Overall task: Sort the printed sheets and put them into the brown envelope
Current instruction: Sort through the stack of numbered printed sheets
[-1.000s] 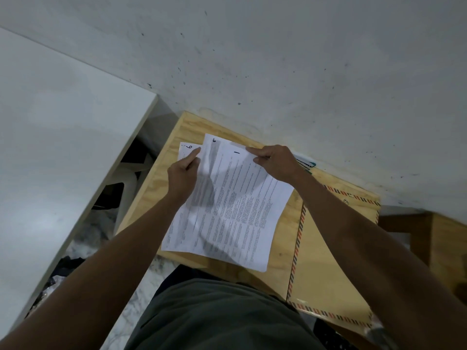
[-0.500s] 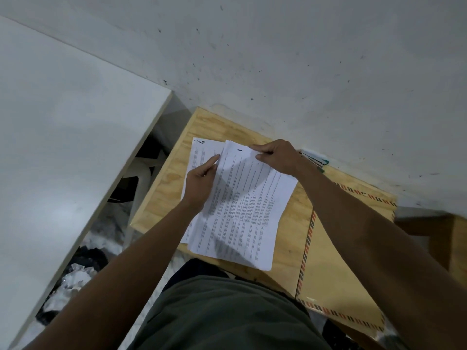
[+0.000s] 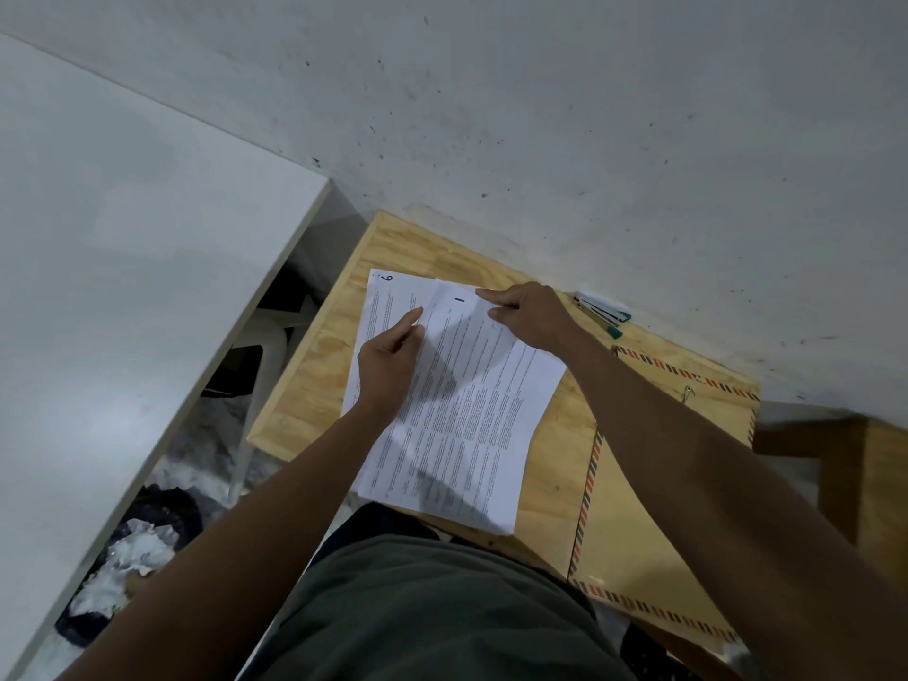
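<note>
A stack of printed sheets (image 3: 471,415) lies on a small plywood table (image 3: 314,376). The top sheet is marked "1"; a sheet marked "6" (image 3: 381,297) shows beneath it at the left. My left hand (image 3: 388,366) pinches the left edge of the upper sheets between thumb and fingers. My right hand (image 3: 528,314) pinches the top edge of the sheet marked "1". The brown envelope (image 3: 634,508), with a red and dark striped border, lies flat on the table to the right, partly under my right forearm.
Green-capped pens and a small white item (image 3: 602,312) lie against the grey wall behind the envelope. A white tabletop (image 3: 123,267) stands to the left. Crumpled paper and dark bags (image 3: 132,548) lie on the floor between the tables. A wooden piece (image 3: 865,474) stands at right.
The upper sheets have been lowered and shifted onto the sheet marked "6", covering more of it. Both hands stay on the paper's edges.
</note>
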